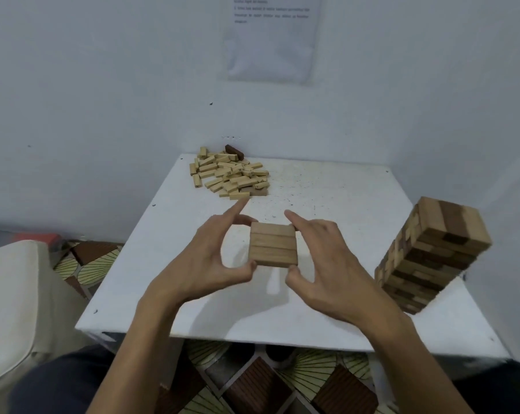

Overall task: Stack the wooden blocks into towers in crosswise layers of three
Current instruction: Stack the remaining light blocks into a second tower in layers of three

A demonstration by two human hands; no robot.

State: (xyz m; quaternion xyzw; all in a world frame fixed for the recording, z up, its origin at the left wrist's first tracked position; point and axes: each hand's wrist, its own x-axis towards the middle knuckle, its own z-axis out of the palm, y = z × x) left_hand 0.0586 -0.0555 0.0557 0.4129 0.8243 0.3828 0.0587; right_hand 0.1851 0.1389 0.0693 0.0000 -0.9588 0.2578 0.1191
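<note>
Neatly flush, three tan blocks (273, 244).

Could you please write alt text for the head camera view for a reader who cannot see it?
The left hand and right hand pinch a flat layer of three wooden blocks between them over a white table. A tall block tower stands near the table's right edge, and a pile of small pale blocks lies at the far side.
</note>
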